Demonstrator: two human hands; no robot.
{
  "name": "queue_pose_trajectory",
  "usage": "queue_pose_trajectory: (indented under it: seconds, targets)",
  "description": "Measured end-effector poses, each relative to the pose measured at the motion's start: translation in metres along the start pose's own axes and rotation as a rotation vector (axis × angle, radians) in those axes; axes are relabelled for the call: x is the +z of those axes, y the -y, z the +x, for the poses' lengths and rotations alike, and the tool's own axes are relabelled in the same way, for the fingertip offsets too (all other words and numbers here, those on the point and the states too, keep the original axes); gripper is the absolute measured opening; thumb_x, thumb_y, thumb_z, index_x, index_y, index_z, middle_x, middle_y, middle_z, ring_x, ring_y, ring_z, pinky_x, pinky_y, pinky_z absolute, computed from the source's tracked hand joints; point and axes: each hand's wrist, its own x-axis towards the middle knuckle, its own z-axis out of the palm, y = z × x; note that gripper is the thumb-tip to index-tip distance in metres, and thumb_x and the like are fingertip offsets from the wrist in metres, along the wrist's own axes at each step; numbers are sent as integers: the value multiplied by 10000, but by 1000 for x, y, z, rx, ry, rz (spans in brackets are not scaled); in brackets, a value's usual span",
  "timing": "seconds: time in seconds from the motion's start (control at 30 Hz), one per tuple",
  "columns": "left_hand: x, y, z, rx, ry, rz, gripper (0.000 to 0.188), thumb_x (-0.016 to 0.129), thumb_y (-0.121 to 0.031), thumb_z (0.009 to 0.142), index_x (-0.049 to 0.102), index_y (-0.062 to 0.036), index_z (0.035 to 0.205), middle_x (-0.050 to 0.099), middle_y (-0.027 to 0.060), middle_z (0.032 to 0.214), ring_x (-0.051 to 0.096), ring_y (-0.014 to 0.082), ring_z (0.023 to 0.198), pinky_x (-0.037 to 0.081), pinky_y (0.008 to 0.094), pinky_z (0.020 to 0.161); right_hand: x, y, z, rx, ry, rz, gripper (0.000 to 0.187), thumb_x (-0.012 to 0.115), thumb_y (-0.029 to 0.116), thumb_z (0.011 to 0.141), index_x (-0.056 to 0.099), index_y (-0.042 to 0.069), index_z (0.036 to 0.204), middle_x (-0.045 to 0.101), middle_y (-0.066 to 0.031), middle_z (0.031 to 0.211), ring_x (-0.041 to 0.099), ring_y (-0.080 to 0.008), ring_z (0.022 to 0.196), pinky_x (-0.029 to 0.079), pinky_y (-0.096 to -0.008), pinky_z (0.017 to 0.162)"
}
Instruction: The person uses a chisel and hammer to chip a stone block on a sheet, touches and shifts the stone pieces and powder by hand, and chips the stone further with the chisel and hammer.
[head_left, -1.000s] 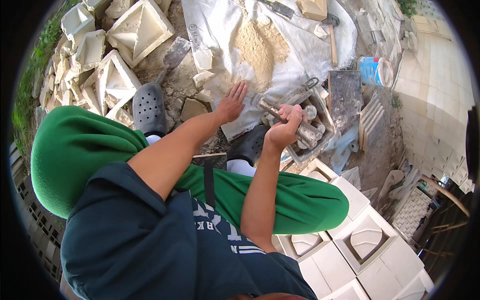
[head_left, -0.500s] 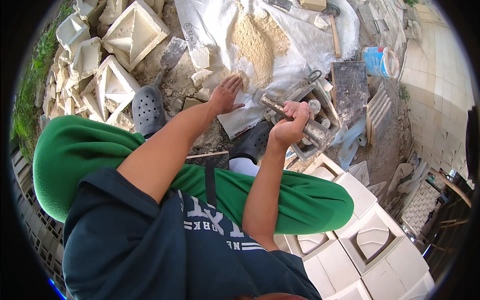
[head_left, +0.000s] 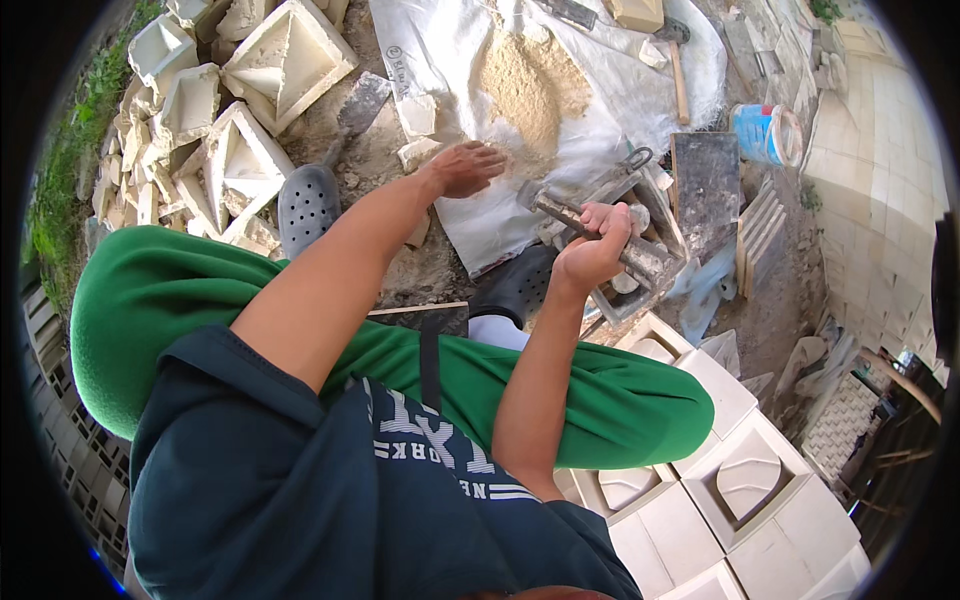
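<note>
Metal bar [head_left: 600, 232] gripped in right hand [head_left: 595, 250], left hand [head_left: 465, 168] apart

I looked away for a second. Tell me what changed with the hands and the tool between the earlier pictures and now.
The left hand moved up and away from the body, off the sheet's near edge toward the sand pile, and now rests palm down on the white plastic sheet. The right hand kept its grip on the metal bar over the metal mould. Nothing was released or picked up.
</note>
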Motion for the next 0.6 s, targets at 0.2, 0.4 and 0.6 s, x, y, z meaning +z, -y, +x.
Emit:
queue_pose_trajectory:
  seconds: [0.2,0.4,0.6]
  targets:
    - [-40,4,-61,-757,-195,-239,319,577,-260,836,549,-91,1106,541,106,1124,501,275,1089,418,383,901,-5,-1,2,-27,-45,7,176,474,62,843,426,37,676,408,-8,609,404,-118,589,400,-287,623]
    - [-15,-1,-96,-941,-341,-318,404,662,-308,768,558,-84,1087,565,130,1051,542,302,1012,454,407,822,-6,1,-3,-28,-42,16,168,492,64,837,439,34,681,420,-10,606,407,-115,584,396,-281,606]
    - [-19,-2,-93,-970,-323,-415,419,701,-272,722,582,-94,1082,569,130,1052,547,322,1008,454,395,851,-13,3,-10,-12,4,10,170,512,110,861,443,51,717,429,-8,601,393,-110,577,401,-284,631]
